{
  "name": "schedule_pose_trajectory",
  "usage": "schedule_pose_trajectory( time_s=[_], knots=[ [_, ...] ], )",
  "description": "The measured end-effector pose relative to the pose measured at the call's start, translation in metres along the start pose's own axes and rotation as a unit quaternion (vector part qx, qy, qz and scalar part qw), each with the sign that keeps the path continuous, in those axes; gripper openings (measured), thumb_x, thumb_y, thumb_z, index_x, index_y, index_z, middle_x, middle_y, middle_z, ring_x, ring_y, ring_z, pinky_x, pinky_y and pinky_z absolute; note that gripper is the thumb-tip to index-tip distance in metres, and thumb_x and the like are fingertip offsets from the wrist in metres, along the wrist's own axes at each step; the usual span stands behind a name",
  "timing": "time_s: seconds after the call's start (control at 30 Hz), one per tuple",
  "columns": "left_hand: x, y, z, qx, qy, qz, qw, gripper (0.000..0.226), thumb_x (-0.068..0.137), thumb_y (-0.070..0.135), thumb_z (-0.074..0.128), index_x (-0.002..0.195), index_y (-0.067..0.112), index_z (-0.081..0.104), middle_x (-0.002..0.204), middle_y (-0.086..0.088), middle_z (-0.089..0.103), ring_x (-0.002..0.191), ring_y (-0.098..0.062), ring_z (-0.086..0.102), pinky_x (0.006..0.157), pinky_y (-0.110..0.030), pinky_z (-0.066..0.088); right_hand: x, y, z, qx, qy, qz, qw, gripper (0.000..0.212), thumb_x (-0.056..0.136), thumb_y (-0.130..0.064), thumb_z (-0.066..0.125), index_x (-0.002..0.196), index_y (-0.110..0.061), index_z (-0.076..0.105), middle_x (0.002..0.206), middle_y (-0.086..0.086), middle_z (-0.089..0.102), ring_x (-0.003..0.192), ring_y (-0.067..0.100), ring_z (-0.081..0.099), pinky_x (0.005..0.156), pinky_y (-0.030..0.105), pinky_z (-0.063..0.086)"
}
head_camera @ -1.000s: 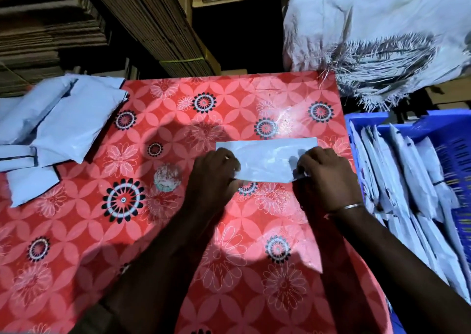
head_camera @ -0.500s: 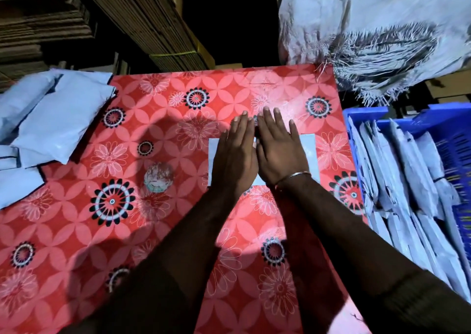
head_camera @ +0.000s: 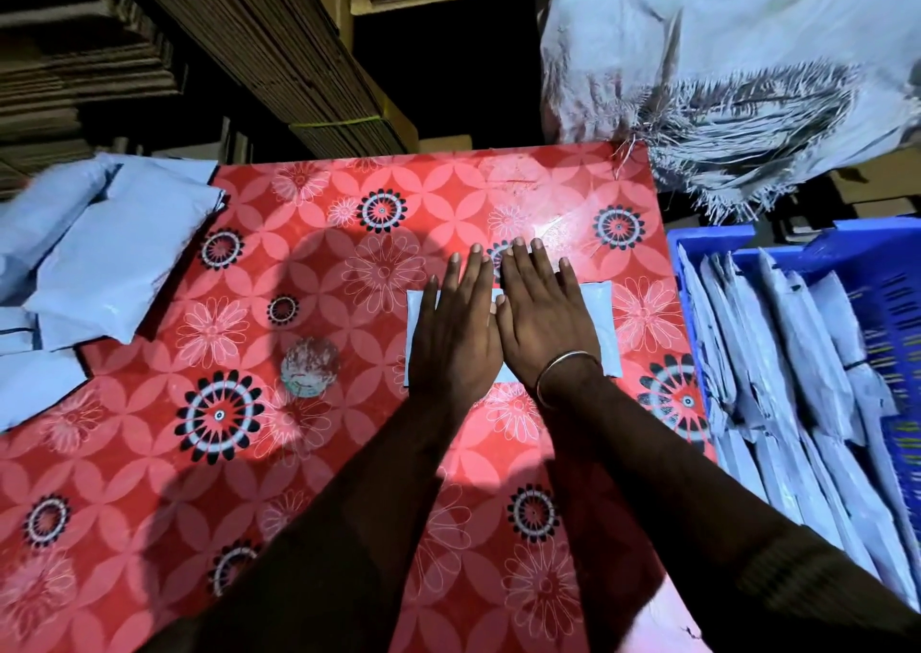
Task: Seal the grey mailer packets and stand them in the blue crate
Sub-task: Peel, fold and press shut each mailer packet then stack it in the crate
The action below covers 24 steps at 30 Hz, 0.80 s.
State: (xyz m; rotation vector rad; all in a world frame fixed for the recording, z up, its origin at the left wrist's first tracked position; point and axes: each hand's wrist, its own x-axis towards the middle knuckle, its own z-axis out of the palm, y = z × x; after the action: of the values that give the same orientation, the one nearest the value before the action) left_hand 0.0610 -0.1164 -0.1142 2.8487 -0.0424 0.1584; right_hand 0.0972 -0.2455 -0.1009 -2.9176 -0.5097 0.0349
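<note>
A grey mailer packet (head_camera: 600, 323) lies flat on the red flowered table (head_camera: 299, 234), mostly hidden under both hands. My left hand (head_camera: 456, 328) presses its left half with straight fingers. My right hand (head_camera: 543, 318), a metal bangle on its wrist, presses the right half the same way. The two hands lie side by side, touching. To the right, past the table's edge, the blue crate (head_camera: 717, 234) holds several grey packets (head_camera: 797, 378) standing on edge.
A heap of grey packets (head_camera: 94, 264) lies at the table's left edge. A round worn patch (head_camera: 309, 367) marks the cloth left of the hands. Stacked cardboard sheets (head_camera: 279, 49) and a frayed white sack (head_camera: 722, 79) stand behind the table.
A second ago both hands gripped the packet's near edge with curled fingers. They have since flattened onto the packet with straight fingers, and stay pressed there over the last half second.
</note>
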Motion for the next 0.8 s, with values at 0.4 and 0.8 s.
schedule_pose_trajectory(
  time_s=[0.4, 0.8],
  knots=[
    [-0.002, 0.001, -0.008, 0.077, -0.005, -0.021, 0.997, 0.06, 0.107, 0.034, 0.019, 0.164, 0.018, 0.014, 0.173, 0.001, 0.003, 0.159, -0.017, -0.002, 0.125, -0.047, 0.017, -0.001, 0.002, -0.003, -0.002, -0.013, -0.006, 1.0, 0.062, 0.103, -0.035, 0.021, 0.161, -0.013, 0.015, 0.169, 0.005, 0.009, 0.156, 0.021, -0.002, 0.126, 0.047, 0.007],
    [-0.012, -0.042, -0.013, 0.093, 0.0, -0.056, 0.994, 0.074, 0.105, 0.064, 0.025, 0.165, 0.024, 0.008, 0.173, 0.007, 0.005, 0.159, -0.02, 0.007, 0.127, -0.048, 0.014, -0.016, 0.041, -0.004, -0.005, -0.018, 0.037, 0.999, 0.079, 0.1, -0.07, 0.016, 0.162, -0.021, 0.006, 0.17, -0.004, -0.005, 0.154, 0.015, -0.016, 0.125, 0.051, 0.003]
  ],
)
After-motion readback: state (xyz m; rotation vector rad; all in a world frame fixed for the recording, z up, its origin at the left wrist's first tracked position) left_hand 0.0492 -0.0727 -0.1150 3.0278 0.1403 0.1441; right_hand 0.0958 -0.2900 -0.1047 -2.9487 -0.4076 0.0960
